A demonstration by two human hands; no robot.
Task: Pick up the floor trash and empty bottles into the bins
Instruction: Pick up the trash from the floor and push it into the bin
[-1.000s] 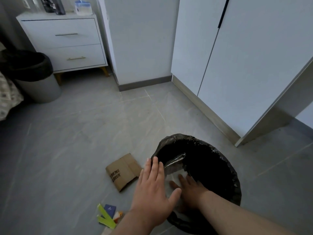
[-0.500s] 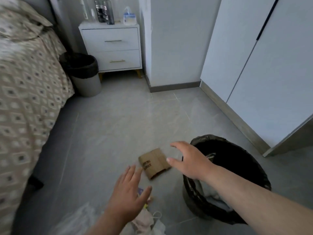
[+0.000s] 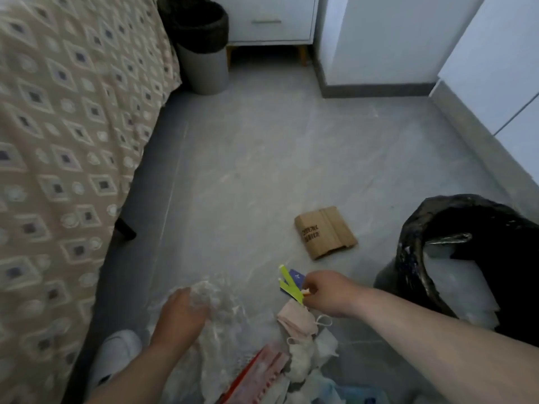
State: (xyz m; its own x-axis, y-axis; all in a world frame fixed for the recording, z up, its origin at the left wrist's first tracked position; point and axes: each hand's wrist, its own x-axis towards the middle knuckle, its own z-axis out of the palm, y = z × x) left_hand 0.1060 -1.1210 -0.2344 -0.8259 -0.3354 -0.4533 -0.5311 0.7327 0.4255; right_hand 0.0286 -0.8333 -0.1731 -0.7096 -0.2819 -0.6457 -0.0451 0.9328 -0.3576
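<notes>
Grey tile floor (image 3: 262, 158) by bed; black-lined bin (image 3: 414, 228) near, to the right. On the floor, left hand (image 3: 182, 312) fingers curl into clear plastic (image 3: 224, 316): light, floppy, prob best bunched mid-sheet. The right hand (image 3: 329, 293) fingers pinch yellow-green wrapper (image 3: 287, 282): thin, slippery, take by edge.

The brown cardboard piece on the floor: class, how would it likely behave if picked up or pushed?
The cardboard lies flat and folded, so it is probably fairly stiff and light. Lying flush on the smooth floor, it would likely slide when pushed, not roll.
</notes>
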